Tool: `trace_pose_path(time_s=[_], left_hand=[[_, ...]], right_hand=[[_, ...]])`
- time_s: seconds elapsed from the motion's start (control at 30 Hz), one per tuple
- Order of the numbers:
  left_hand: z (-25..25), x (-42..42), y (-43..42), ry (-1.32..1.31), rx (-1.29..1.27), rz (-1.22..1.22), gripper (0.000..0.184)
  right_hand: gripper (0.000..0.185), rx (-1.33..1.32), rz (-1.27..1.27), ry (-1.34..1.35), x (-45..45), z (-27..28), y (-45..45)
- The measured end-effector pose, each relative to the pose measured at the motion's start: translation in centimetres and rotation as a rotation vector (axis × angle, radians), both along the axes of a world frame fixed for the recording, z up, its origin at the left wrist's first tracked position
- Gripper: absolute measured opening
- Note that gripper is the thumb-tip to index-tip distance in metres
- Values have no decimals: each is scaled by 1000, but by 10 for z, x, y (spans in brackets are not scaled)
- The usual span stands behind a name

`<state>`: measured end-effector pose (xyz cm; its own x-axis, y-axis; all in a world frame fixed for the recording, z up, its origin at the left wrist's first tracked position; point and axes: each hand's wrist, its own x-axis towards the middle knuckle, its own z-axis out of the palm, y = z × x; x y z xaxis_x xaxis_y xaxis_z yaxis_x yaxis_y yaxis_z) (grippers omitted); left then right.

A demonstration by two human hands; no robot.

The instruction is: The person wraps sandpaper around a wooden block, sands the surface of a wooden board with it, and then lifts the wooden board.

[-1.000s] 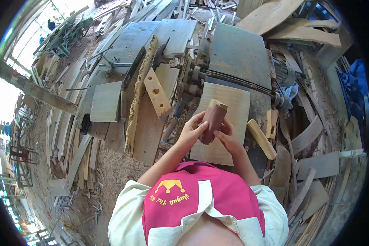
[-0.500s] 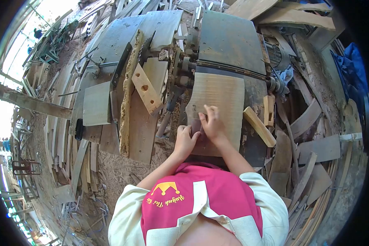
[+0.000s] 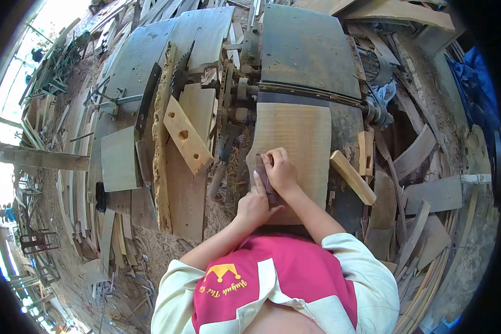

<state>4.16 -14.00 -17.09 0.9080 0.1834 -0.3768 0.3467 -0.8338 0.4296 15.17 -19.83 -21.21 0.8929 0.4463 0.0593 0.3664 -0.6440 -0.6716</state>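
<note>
A dark reddish-brown block (image 3: 271, 196) lies at the left part of a pale wooden board (image 3: 303, 133), partly hidden by both hands. My left hand (image 3: 254, 207) presses on the block's near left side, index finger stretched forward along it and thumb across its near end. My right hand (image 3: 281, 168) is at the block's far end, fingers bent and pinched together on something too small to make out. The board rests on the near part of a metal machine table (image 3: 312, 53).
Left of the hands lie a wooden piece with three holes (image 3: 188, 135), a rough-edged strip (image 3: 161, 139) and a saw blade (image 3: 180, 69). To the right are a short wooden bar (image 3: 352, 178) and a slotted block (image 3: 366, 153). Rollers and a shaft (image 3: 377, 113) cross the machine.
The reddish-brown block was held up in both hands, then lowered onto the board. My right hand's spread fingers have since closed near its far end, and my left index finger has stretched forward.
</note>
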Motion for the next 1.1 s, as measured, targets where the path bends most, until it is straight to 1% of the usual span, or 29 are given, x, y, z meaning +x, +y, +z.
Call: trace_pose_path(time_s=[0.13, 0.2, 0.23, 0.3, 0.33, 0.4, 0.43, 0.5, 0.53, 0.6, 0.63, 0.7, 0.73, 0.8, 0.83, 0.87, 0.9, 0.97, 1.0, 1.1], left_hand=[[-14, 57, 29, -25, 27, -1, 108], [-23, 92, 46, -165, 44, 39, 104], [-13, 111, 53, -107, 64, 44, 101], [-15, 141, 64, -173, 152, 54, 95], [-14, 154, 70, -181, 153, 49, 95], [-15, 167, 76, -268, 167, -6, 96], [-17, 168, 71, -269, 165, -13, 96], [-21, 166, 56, -283, 232, 131, 80], [-21, 164, 55, -290, 234, 126, 80], [-22, 153, 51, -232, 208, 119, 90], [-23, 145, 47, -230, 205, 109, 90], [-23, 124, 40, -250, 195, 96, 99], [-23, 113, 37, -233, 178, 79, 106], [-24, 89, 28, -256, 170, 82, 106], [-21, 76, 23, -270, 158, 92, 107], [-18, 64, 17, -199, 159, 79, 109], [-18, 52, 12, -199, 157, 83, 109], [-18, 29, 2, -156, 128, 90, 109], [-22, 18, -5, -161, 163, 85, 109], [-24, -14, -26, -182, 162, 135, 109]], right_hand=[[23, -52, -58, -56, 56, -4, 29], [23, -75, -83, -93, 92, -10, 47], [23, -88, -89, -125, 112, -13, 57], [22, -114, -64, -181, 142, -7, 71], [22, -113, -71, -188, 153, -8, 77], [24, -88, 25, -201, 166, -9, 82], [24, -89, 18, -202, 168, -11, 82], [27, -175, 22, -125, 165, -12, 79], [31, -192, -34, -113, 161, -12, 80], [32, -170, -93, -113, 148, -11, 76], [33, -157, -141, -107, 139, -11, 72], [37, -143, -144, -78, 121, -12, 63], [38, -83, -165, -59, 109, -14, 58], [39, -6, -198, -10, 84, -8, 50], [39, -3, -203, -13, 71, -6, 45], [37, -21, -186, 14, 59, -4, 40], [35, -39, -167, 42, 45, -3, 35], [34, -35, -149, -1, 20, -8, 25], [32, -34, -129, -41, 10, -9, 20], [31, -45, -60, -74, -20, -8, 3]])
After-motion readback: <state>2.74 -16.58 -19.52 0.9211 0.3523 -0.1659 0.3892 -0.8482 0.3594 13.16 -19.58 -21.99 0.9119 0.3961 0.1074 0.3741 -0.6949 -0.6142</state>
